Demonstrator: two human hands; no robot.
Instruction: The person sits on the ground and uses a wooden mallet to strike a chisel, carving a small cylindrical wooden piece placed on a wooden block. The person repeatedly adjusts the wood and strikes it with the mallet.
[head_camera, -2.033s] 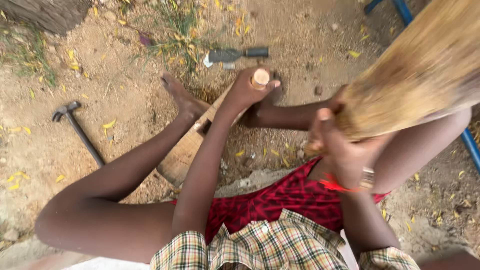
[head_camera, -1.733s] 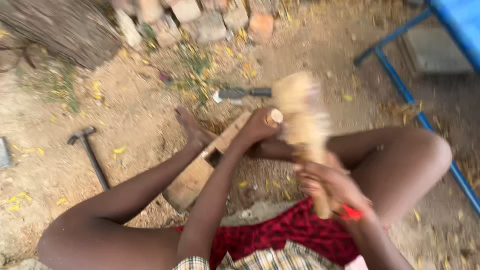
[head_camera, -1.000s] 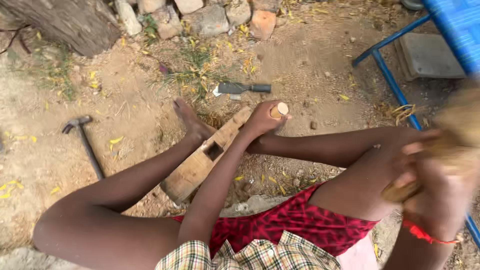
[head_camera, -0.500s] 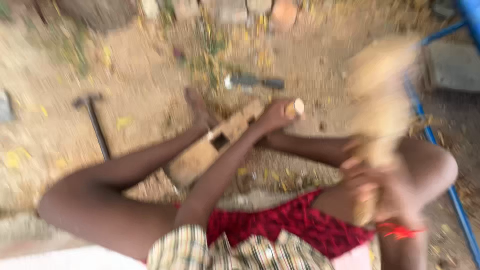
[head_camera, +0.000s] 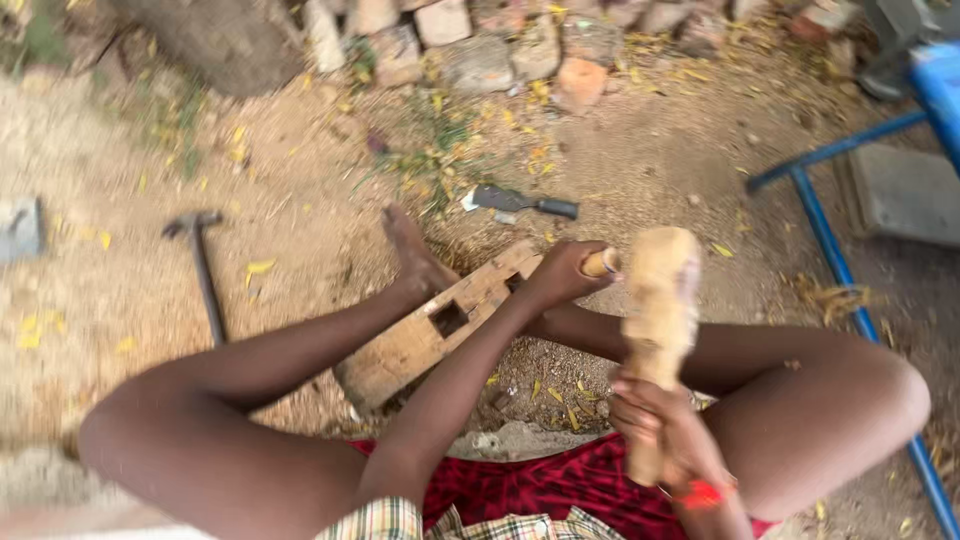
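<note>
I sit on the ground with a wooden block (head_camera: 430, 335) lying between my legs; it has a square hole cut in its top. My left hand (head_camera: 560, 275) is shut on a chisel with a round wooden handle end (head_camera: 600, 263), held upright over the far end of the block. My right hand (head_camera: 665, 430) grips the handle of a pale wooden mallet (head_camera: 657, 310), whose head is right beside the chisel's top. My left foot (head_camera: 410, 255) rests against the block.
A hammer (head_camera: 200, 265) lies on the dirt at the left. A second chisel with a dark handle (head_camera: 525, 203) lies beyond the block. Stones and bricks (head_camera: 480, 50) line the back. A blue metal frame (head_camera: 840, 270) stands at the right.
The mallet has swung up and down repeatedly and is now down at the chisel's top. My left hand has kept the chisel on the block.
</note>
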